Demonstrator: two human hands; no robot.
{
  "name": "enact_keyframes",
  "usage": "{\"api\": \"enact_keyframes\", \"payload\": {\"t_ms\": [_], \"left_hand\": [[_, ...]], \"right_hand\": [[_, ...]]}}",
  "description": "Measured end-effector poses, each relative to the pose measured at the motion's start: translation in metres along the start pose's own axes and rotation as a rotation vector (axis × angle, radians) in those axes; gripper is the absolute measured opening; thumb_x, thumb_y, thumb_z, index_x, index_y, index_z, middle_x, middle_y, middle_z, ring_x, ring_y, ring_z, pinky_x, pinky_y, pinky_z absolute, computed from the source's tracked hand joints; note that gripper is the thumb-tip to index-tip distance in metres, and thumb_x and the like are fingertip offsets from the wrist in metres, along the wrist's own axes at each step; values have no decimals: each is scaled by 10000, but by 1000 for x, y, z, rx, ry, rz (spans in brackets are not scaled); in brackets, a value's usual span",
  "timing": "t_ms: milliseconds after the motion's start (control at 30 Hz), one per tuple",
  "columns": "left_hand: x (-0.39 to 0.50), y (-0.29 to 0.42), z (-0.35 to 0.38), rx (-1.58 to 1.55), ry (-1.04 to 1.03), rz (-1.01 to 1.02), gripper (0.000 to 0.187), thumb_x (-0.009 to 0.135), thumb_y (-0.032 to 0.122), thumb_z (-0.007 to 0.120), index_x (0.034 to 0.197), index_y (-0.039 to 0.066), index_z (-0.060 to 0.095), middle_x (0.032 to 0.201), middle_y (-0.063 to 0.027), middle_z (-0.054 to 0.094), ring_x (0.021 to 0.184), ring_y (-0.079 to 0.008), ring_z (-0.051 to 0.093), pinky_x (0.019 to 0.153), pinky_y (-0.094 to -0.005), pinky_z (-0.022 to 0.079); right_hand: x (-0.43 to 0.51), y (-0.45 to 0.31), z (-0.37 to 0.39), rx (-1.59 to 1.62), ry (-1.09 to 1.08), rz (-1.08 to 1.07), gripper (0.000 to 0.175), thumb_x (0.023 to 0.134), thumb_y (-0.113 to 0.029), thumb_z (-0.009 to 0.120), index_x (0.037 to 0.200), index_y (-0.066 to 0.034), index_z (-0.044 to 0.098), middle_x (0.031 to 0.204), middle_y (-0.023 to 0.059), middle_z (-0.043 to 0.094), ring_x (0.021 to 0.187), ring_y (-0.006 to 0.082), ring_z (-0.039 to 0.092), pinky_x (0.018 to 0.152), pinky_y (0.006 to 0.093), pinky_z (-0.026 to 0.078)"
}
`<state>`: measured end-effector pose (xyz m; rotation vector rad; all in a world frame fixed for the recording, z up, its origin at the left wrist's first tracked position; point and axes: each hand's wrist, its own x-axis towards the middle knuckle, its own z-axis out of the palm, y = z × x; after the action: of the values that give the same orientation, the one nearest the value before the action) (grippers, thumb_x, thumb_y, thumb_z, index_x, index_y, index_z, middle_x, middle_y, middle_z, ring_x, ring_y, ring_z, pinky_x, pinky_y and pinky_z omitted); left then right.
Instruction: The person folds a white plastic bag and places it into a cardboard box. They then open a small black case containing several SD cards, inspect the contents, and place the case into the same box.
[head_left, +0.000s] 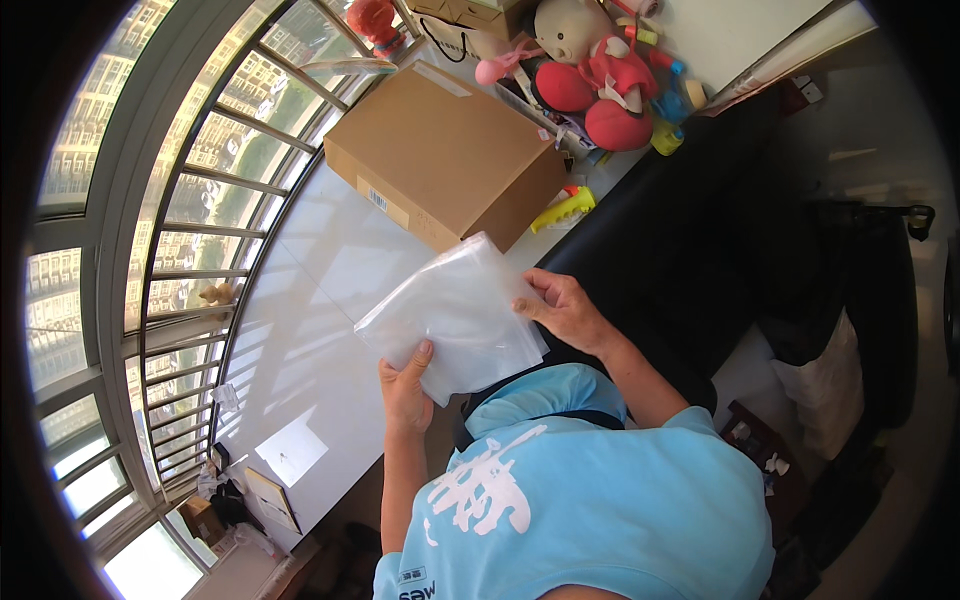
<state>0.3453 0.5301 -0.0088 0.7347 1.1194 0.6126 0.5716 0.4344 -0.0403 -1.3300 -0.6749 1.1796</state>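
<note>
A stack of clear plastic bags (465, 315), or one bag folded over, is held out in front of my body between both hands. My left hand (409, 386) grips its lower left part, the thumb lying on top of the film. At the opposite side, my right hand (566, 307) pinches the right edge between thumb and fingers. The plastic's far corner overlaps the near corner of a closed cardboard box (450, 142) in the view. The fingers beneath the plastic are mostly hidden.
On the white ledge (315, 300) along the barred window (217, 195) lies a sheet of white paper (292, 446). Beyond the box sit a plush toy (574, 34), red balls and other toys. A yellow-green plastic handle (566, 210) lies beside the box. Black cushioning (675, 247) is at the right.
</note>
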Motion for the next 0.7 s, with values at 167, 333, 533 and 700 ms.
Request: {"api": "enact_keyframes", "payload": {"t_ms": [167,333,533,700], "left_hand": [[19,3,-3,-145,56,81,460,860,79,712,1258,12,493,1211,-105,583,1111,-224,563,978,-387,451],[37,9,5,-67,120,70,504,889,80,668,1338,51,440,1218,-88,561,1119,-231,555,997,-406,451],[45,5,-7,-100,140,83,514,865,82,707,1307,29,451,1248,-97,558,1138,-228,544,993,-387,443],[45,5,-2,-111,181,78,489,876,90,693,1305,41,464,1217,-83,567,1120,-220,553,997,-385,445]], "right_hand": [[75,60,-111,-1340,322,-75,478,820,-229,726,1212,-19,551,1217,150,571,1115,295,553,936,396,437],[135,91,-140,-1523,116,128,658,681,-358,812,1213,-87,535,1277,103,489,1220,307,472,1005,491,382],[164,104,-149,-1522,22,294,698,599,-310,845,1200,-119,546,1235,109,509,1186,306,513,960,493,441],[163,102,-155,-1475,-45,280,607,610,-226,812,1165,-149,580,1197,125,557,1145,310,554,926,475,471]]}}
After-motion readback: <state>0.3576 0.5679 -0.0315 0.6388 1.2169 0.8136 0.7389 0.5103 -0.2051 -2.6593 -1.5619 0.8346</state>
